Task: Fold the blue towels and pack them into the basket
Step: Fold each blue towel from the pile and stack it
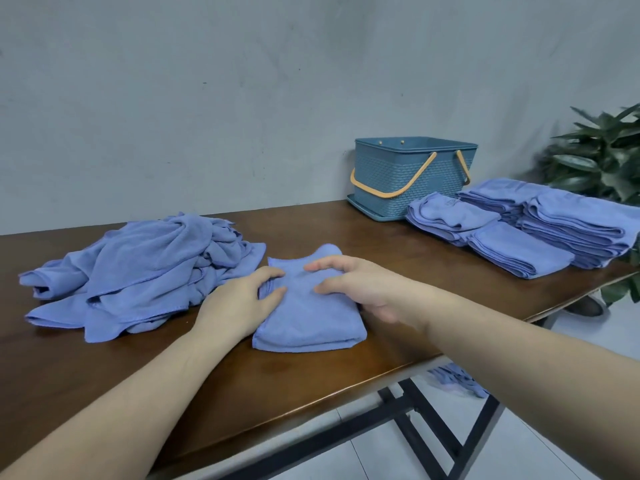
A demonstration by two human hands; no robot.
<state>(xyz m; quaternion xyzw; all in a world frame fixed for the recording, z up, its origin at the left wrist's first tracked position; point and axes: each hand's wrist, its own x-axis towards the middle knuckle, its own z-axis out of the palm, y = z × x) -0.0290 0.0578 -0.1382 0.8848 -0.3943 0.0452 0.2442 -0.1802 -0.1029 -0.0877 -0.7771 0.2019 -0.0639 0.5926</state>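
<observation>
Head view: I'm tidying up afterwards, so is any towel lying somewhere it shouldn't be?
Yes. One blue towel lies crumpled on the floor under the table, near its right end, apart from the unfolded pile and folded stacks.

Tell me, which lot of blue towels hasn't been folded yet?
The crumpled heap left of the hands. The towel under both hands is folded flat, and the stacks beside the basket are neat.
</observation>
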